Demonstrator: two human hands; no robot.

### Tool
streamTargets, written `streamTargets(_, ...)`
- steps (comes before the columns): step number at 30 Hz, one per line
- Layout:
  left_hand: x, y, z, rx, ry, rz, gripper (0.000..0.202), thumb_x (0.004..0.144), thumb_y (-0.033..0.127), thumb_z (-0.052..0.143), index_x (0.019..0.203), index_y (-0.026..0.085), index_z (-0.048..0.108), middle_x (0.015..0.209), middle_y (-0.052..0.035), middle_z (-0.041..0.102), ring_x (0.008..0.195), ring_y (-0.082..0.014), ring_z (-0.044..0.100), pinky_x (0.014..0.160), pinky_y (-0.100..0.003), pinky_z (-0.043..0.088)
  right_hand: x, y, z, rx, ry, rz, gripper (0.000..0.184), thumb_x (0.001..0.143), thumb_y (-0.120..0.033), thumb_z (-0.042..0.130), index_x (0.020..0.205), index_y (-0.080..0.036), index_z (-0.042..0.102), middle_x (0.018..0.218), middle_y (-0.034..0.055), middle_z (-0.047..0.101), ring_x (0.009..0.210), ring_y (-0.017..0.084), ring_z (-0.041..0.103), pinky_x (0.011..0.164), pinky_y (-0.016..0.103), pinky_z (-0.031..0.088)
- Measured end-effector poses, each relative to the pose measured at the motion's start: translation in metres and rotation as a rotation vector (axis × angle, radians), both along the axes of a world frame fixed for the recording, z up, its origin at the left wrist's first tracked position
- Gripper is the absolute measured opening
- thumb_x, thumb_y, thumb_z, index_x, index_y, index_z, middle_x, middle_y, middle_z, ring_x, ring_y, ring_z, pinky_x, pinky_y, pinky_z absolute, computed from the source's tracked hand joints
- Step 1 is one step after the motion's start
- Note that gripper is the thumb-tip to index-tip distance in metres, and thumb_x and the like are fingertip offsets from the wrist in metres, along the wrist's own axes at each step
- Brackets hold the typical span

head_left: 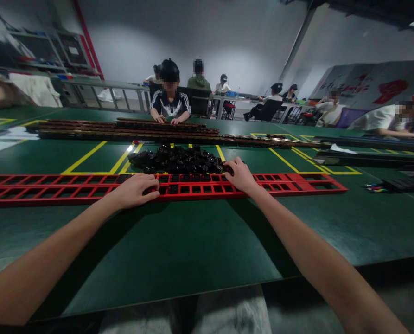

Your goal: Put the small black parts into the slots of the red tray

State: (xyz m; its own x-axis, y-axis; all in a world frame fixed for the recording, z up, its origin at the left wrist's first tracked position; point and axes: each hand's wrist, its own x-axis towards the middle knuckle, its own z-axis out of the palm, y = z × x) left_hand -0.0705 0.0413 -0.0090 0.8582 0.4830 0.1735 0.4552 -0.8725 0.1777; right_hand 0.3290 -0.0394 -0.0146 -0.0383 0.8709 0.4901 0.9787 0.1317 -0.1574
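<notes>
The green table spans the work area, marked with yellow lines; a pale wall stands behind. Long strips lie stacked across the table beyond the pile, between you and a co-worker in striped sleeves, whose hands rest near the strips. Dark bars lie at the far right, with coloured wire ends nearer you.

The red frame lies lengthwise in front of you, under both hands. The pile of black parts sits just beyond its middle. Your hands are well apart. Your left hand rests on the frame, fingers curled; whether it grips a part cannot be told. Your right hand reaches over the frame, fingertips at the pile's right edge; its grip is unclear.

The frame is ladder-like, with two rows of rectangular cells; several between your hands contain black parts. The loose parts are small, glossy and blocky. The strips are narrow, dark and brownish.
</notes>
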Motion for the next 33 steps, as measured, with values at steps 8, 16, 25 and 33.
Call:
streamTargets(8, 0.002, 0.000, 0.000, 0.012, 0.004, -0.010, 0.032, 0.096, 0.046, 0.045, 0.090, 0.020, 0.063, 0.091, -0.0051, 0.061, 0.086, -0.0199, 0.057, 0.082, -0.034, 0.040, -0.011, -0.007, 0.005, 0.069, 0.089, 0.158, 0.025, 0.086, -0.026, 0.061, 0.110, -0.020, 0.056, 0.119, 0.0117, 0.053, 0.104, 0.026, 0.057, 0.090, 0.041, 0.052)
streamTargets(16, 0.002, 0.000, 0.000, 0.013, 0.001, -0.011, 0.030, 0.096, 0.045, 0.047, 0.091, 0.020, 0.063, 0.092, -0.0055, 0.062, 0.086, -0.0207, 0.057, 0.081, -0.034, 0.041, -0.016, -0.005, 0.004, 0.005, 0.141, 0.278, 0.028, 0.086, -0.030, 0.065, 0.110, -0.019, 0.056, 0.111, 0.0098, 0.057, 0.101, 0.024, 0.058, 0.090, 0.040, 0.050)
streamTargets(25, 0.002, 0.001, -0.001, 0.014, 0.001, -0.004, 0.031, 0.096, 0.046, 0.046, 0.091, 0.020, 0.062, 0.092, -0.0054, 0.061, 0.086, -0.0209, 0.057, 0.081, -0.034, 0.041, -0.015, -0.004, 0.003, 0.057, 0.134, 0.380, 0.034, 0.085, -0.015, 0.056, 0.118, -0.018, 0.060, 0.122, 0.0141, 0.055, 0.117, 0.025, 0.055, 0.101, 0.044, 0.048)
streamTargets(33, 0.003, -0.002, 0.001, 0.006, 0.000, 0.003, 0.030, 0.095, 0.045, 0.047, 0.090, 0.020, 0.063, 0.091, -0.0053, 0.062, 0.087, -0.0204, 0.058, 0.082, -0.035, 0.041, -0.015, -0.005, 0.000, -0.036, 0.128, 0.313, 0.048, 0.084, -0.019, 0.058, 0.132, -0.018, 0.054, 0.127, 0.0125, 0.061, 0.099, 0.023, 0.064, 0.091, 0.041, 0.053)
